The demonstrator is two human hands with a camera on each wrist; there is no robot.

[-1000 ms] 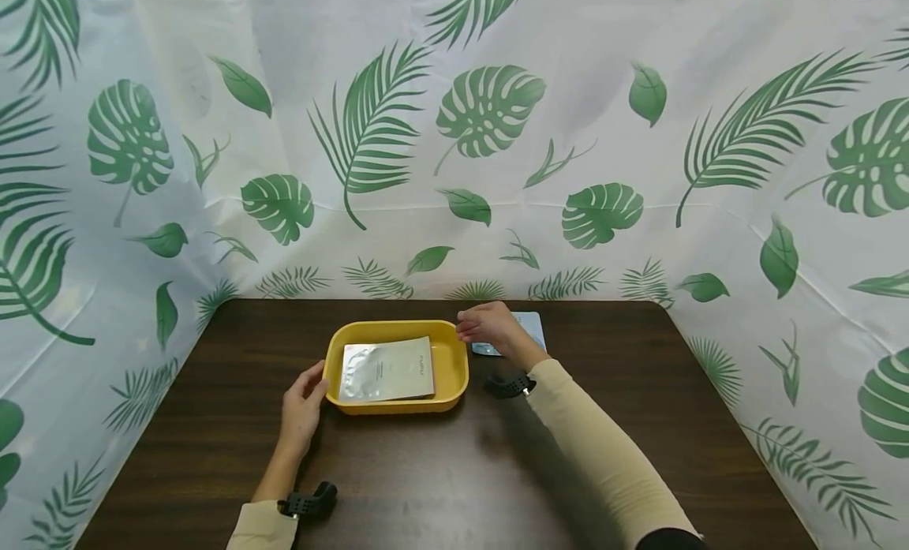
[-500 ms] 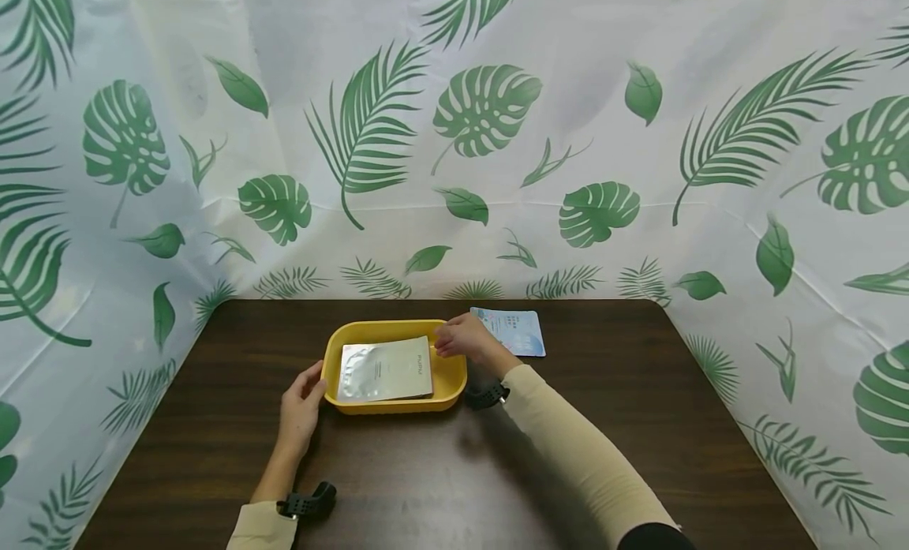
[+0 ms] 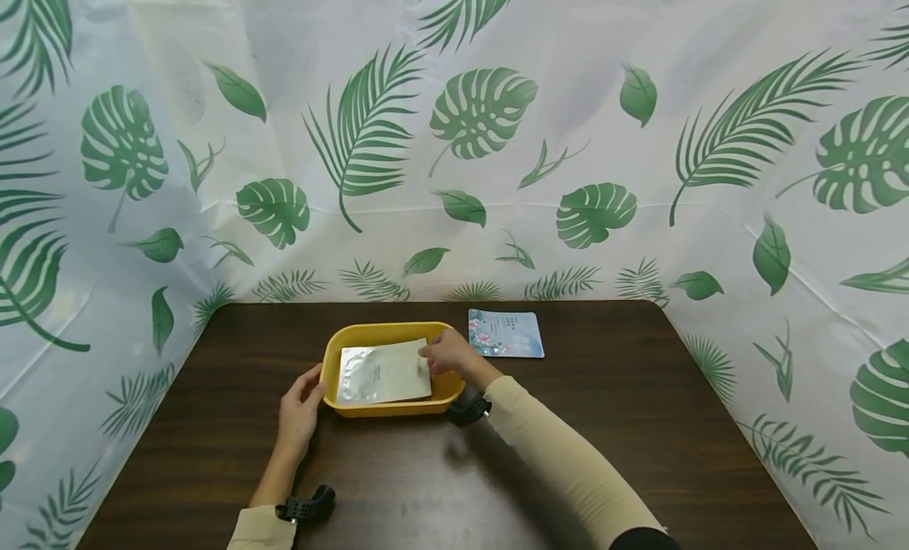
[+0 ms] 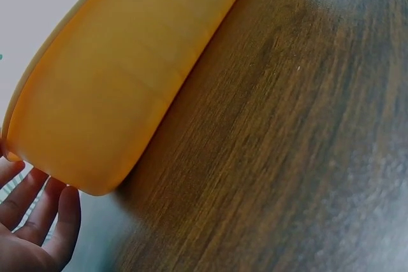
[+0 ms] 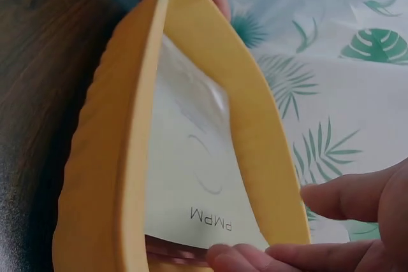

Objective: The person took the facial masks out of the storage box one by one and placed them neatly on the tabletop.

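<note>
A yellow basin [image 3: 394,409] sits on the dark table. Inside lies a flat cream and silver sachet [image 3: 383,372] marked PMPM, the look of a sheet mask packet. A reddish edge [image 5: 178,250] of something shows beneath it. My left hand [image 3: 298,408] grips the basin's left end, thumb at the rim and fingers along the outer wall. Reaching over the basin's right end, my right hand [image 3: 453,353] is by the sachet's right edge. Its thumb stands apart from the fingers in the right wrist view, fingertips close to that edge; contact cannot be told.
A light blue sachet [image 3: 506,334] with a flower print lies flat behind and right of the basin. The table [image 3: 604,392] ends at a white cloth [image 3: 398,242] with green leaves, hanging behind it and at both sides.
My right hand has moved left and down, from near the blue sachet to inside the basin's right end, uncovering the blue sachet. The left hand and the basin have stayed in place.
</note>
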